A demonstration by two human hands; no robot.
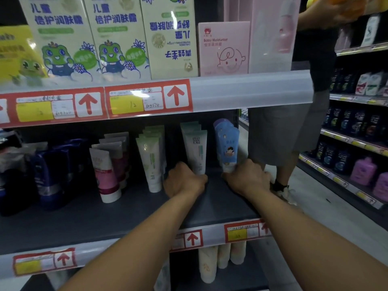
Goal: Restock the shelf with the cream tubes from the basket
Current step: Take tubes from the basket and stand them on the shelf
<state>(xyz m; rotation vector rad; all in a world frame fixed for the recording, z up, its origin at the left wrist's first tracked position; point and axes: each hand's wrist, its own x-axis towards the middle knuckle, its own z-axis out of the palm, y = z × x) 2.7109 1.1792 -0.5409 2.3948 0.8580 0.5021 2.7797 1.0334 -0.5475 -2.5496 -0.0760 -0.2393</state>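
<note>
Both my arms reach into the middle shelf (pixel 126 219). My left hand (pixel 183 181) grips the base of a white tube with pale green print (pixel 195 150), which stands upright at the front of its row. My right hand (pixel 247 179) grips the white cap of a blue tube with a cartoon figure (pixel 227 145), also upright, at the shelf's right end. More tubes stand behind each. The basket is out of view.
Left of my hands stand white-green tubes (pixel 150 162), pink-white tubes (pixel 107 171) and dark blue bottles (pixel 48 171). Boxed lotions (pixel 117 38) fill the shelf above. Another person (pixel 294 122) stands close on the right in the aisle. Cream tubes (pixel 210 263) hang below.
</note>
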